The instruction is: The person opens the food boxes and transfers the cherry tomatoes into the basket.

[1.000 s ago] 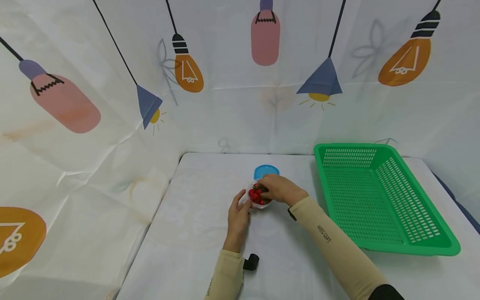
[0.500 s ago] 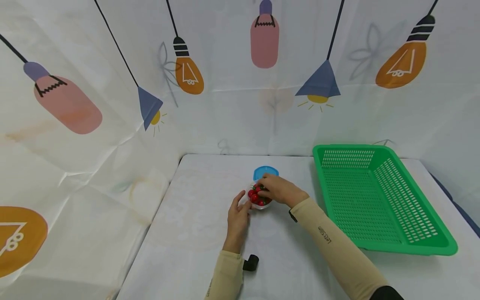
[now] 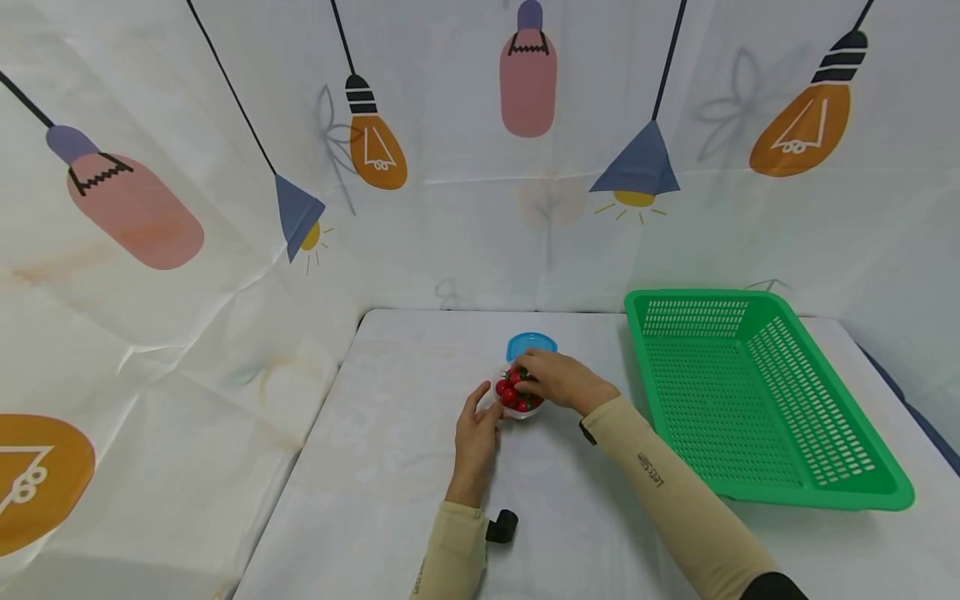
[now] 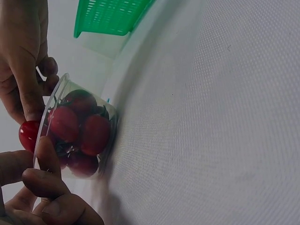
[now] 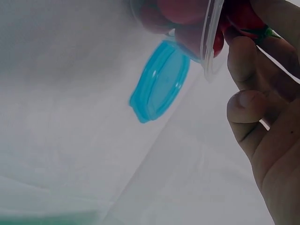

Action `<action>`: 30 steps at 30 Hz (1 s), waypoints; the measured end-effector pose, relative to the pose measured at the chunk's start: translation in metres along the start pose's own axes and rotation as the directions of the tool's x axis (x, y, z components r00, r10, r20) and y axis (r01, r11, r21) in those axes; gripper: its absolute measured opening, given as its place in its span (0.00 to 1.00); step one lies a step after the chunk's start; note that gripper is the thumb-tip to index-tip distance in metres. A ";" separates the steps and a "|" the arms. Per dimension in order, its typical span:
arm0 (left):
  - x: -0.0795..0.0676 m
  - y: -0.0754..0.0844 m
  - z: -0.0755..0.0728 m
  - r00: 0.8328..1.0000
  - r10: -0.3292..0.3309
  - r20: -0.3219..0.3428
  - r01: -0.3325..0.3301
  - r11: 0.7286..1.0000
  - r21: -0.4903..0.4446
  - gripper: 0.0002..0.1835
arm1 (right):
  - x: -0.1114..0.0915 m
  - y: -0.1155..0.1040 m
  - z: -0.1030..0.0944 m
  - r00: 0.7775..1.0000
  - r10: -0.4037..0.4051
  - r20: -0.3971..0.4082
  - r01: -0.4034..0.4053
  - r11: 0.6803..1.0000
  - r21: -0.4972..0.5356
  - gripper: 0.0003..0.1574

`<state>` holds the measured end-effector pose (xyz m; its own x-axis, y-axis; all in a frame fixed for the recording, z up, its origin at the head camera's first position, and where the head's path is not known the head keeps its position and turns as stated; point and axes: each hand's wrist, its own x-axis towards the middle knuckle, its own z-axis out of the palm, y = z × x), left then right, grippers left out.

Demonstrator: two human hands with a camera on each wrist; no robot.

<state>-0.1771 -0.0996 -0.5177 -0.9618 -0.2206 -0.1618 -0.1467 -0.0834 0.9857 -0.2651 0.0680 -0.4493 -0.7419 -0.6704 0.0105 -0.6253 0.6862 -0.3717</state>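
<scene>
Red cherry tomatoes (image 4: pixel 95 134) with green stems fill a small clear plastic cup (image 3: pixel 520 414) on the white table. My left hand (image 3: pixel 476 442) is at the cup's near left side, its fingers curled against the rim in the left wrist view. From the right, my right hand (image 3: pixel 562 379) reaches over the cup's mouth. In the right wrist view its fingers pinch a cherry tomato (image 5: pixel 243 18) with a green stem, at the rim. The fingers partly cover that tomato. Just behind the cup lies a blue lid (image 3: pixel 531 341).
A large green plastic basket (image 3: pixel 832 379) stands to the right on the table (image 3: pixel 375 467). Behind and to the left hang white printed sheets (image 3: pixel 465 233). A black wrist mount (image 3: pixel 502 526) sticks out beside the left sleeve.
The head view has shifted very slightly. Both hands keep nearly the same place at the cup, with only small motion of the right fingers among the tomatoes.
</scene>
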 end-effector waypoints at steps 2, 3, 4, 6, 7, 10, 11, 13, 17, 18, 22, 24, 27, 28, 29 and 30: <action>0.000 0.000 0.000 1.000 -0.002 0.000 0.002 1.000 0.000 0.26 | 0.000 0.001 0.000 1.000 -0.002 -0.003 0.002 1.000 -0.004 0.20; 0.000 0.001 0.000 1.000 -0.002 0.000 0.002 1.000 0.000 0.26 | 0.000 0.001 -0.001 1.000 0.005 -0.002 -0.005 1.000 -0.002 0.20; -0.001 0.002 0.000 1.000 -0.002 0.001 0.002 1.000 0.001 0.26 | 0.001 0.002 -0.001 1.000 0.013 -0.001 -0.013 1.000 -0.001 0.20; -0.001 0.002 0.001 1.000 -0.002 0.001 0.002 1.000 0.005 0.26 | 0.001 0.003 -0.003 0.999 0.033 -0.001 -0.033 0.999 0.003 0.20; -0.001 0.002 0.001 1.000 -0.002 0.001 0.002 1.000 0.006 0.26 | 0.001 0.003 -0.003 0.999 0.046 0.000 -0.046 0.999 0.006 0.21; -0.001 0.002 0.001 1.000 -0.003 0.002 0.003 1.000 0.013 0.26 | 0.002 0.003 -0.006 0.997 0.073 -0.003 -0.073 0.997 0.015 0.22; -0.001 0.002 0.000 1.000 -0.003 0.002 0.003 1.000 0.016 0.26 | 0.003 0.003 -0.007 0.997 0.075 -0.011 -0.075 0.997 0.008 0.22; -0.001 0.003 0.000 1.000 -0.004 0.004 0.004 1.000 0.023 0.26 | 0.003 0.002 -0.008 0.996 0.078 -0.034 -0.078 0.997 -0.004 0.22; 0.000 0.002 0.000 1.000 0.000 0.004 0.000 0.999 0.035 0.26 | 0.004 0.002 -0.010 0.992 0.067 -0.109 -0.069 0.997 -0.018 0.21; 0.000 0.001 0.000 1.000 0.000 0.003 0.000 0.999 0.034 0.26 | 0.004 0.003 -0.010 0.990 0.064 -0.127 -0.066 0.998 -0.012 0.21; 0.001 0.000 0.000 1.000 -0.005 -0.003 0.005 1.000 0.028 0.26 | 0.005 0.005 -0.011 0.981 0.069 -0.184 -0.066 0.998 0.020 0.19; 0.001 0.000 0.000 1.000 -0.009 -0.003 0.009 1.000 0.017 0.26 | 0.004 0.005 -0.013 0.975 0.076 -0.211 -0.072 0.997 0.027 0.19; 0.001 0.002 0.000 1.000 -0.014 0.008 0.014 1.000 0.010 0.27 | 0.003 0.006 -0.017 0.963 0.091 -0.254 -0.086 0.996 0.030 0.22; 0.000 0.005 0.000 1.000 -0.020 0.012 0.019 1.000 0.011 0.27 | 0.003 0.007 -0.019 0.959 0.097 -0.267 -0.093 0.995 0.028 0.24; -0.002 0.008 0.000 1.000 -0.024 0.018 0.024 1.000 0.013 0.27 | 0.002 0.007 -0.020 0.955 0.104 -0.280 -0.099 0.995 0.031 0.25; -0.003 0.012 0.000 0.999 -0.030 0.025 0.029 0.999 0.015 0.27 | 0.002 0.008 -0.021 0.951 0.109 -0.290 -0.104 0.994 0.033 0.25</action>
<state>-0.1755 -0.0999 -0.5055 -0.9626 -0.1935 -0.1898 -0.1784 -0.0750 0.9811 -0.2767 0.0781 -0.4324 -0.8437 -0.4806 0.2392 -0.5366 0.7423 -0.4013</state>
